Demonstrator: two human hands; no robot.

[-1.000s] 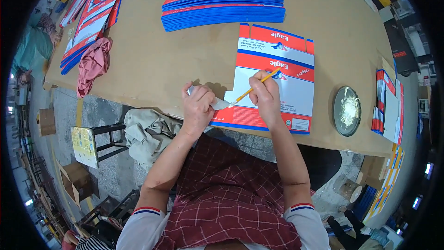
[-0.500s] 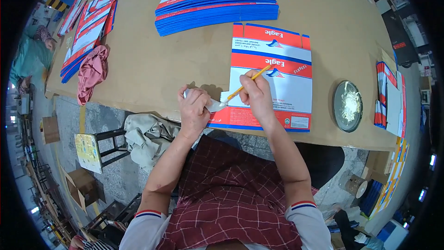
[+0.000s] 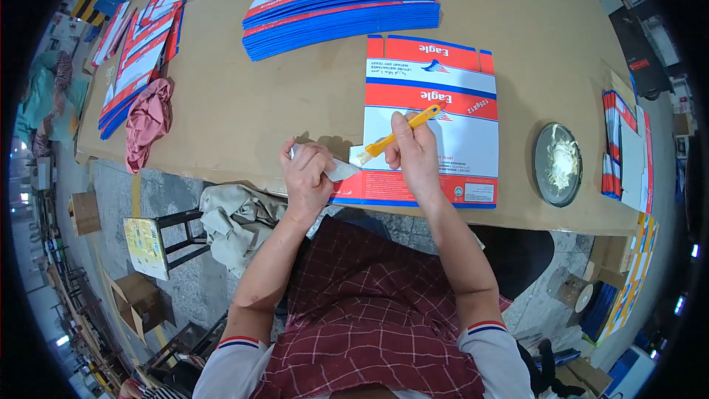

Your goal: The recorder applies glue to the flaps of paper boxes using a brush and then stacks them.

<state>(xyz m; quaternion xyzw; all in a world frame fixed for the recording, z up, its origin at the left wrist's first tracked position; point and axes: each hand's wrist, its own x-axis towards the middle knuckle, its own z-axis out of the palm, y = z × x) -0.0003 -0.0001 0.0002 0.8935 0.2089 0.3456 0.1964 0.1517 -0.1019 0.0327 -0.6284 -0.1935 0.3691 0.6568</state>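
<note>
brush [image 3: 379, 145] turned, nr flap [image 3: 344, 171] edge, dish [image 3: 543, 171] well r.

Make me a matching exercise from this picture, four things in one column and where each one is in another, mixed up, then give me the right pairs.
Things
1. Yellow-handled brush
2. Pink cloth
3. Round dish
4. Stool

Places
A. On the table, right of the unfolded carton
B. Crumpled at the table's left side
C. On the floor
D. In the right hand

Right pairs: 1-D, 2-B, 3-A, 4-C.
</note>
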